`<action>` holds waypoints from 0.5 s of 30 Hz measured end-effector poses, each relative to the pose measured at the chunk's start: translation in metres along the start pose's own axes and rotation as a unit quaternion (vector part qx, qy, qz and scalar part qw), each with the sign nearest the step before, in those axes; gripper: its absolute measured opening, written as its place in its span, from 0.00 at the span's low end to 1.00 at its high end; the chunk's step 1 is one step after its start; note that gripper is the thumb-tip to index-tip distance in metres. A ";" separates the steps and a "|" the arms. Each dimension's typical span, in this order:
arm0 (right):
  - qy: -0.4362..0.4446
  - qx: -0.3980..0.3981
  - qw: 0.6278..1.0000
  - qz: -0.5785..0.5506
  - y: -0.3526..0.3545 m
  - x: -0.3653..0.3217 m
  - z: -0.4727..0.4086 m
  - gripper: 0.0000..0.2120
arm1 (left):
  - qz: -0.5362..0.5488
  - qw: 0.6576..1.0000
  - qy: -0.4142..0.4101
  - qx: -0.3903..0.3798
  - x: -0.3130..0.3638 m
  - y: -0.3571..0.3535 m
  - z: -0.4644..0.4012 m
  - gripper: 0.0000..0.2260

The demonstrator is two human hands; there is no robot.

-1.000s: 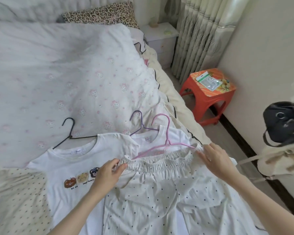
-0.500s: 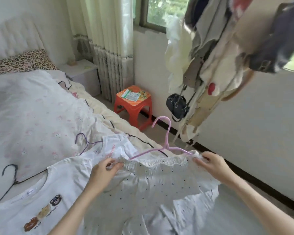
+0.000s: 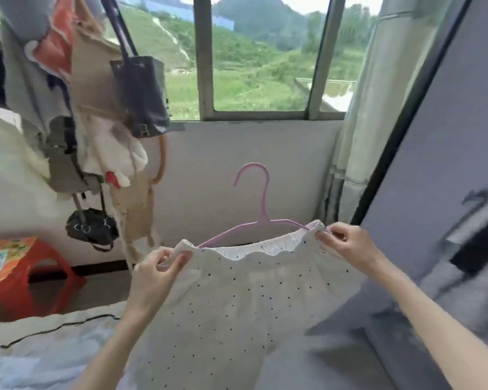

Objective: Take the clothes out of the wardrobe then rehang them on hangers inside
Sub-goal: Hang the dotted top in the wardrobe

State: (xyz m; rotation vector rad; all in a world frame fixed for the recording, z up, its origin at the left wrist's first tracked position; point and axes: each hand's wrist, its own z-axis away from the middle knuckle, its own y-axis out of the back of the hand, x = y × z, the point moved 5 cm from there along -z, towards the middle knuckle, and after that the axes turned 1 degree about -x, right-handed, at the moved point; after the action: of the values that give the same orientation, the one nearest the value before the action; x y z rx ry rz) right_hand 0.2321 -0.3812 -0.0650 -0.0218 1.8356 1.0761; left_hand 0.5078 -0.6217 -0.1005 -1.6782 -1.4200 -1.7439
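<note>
White dotted trousers (image 3: 231,302) hang in the air in front of me, their elastic waistband stretched over a pink hanger (image 3: 261,212) whose hook stands upright. My left hand (image 3: 155,274) pinches the waistband's left end together with the hanger's arm. At the right end my right hand (image 3: 347,243) pinches the waistband over the hanger's tip. The grey wardrobe (image 3: 440,170) rises at the right, its inside blurred.
A rack of hanging bags and clothes (image 3: 90,130) fills the upper left in front of the window (image 3: 259,57). A red stool (image 3: 20,274) stands low at the left. The bed's edge (image 3: 48,342) lies below. A curtain (image 3: 361,116) hangs beside the wardrobe.
The trousers on the pink hanger have been lifted off the bed and carried to the right. My view has swung from the bed to the window and wardrobe. Both hands keep their hold.
</note>
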 end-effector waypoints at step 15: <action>-0.128 0.205 0.970 0.030 0.272 0.149 0.168 0.23 | 0.029 0.968 -0.150 -0.199 0.184 -0.311 0.038 0.12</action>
State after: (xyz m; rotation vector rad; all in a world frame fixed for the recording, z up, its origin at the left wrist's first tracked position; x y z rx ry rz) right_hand 0.1550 -0.0398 -0.0190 0.4010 1.7952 0.6840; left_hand 0.2361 -0.3815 -0.0731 -2.2501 -1.1675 -1.8984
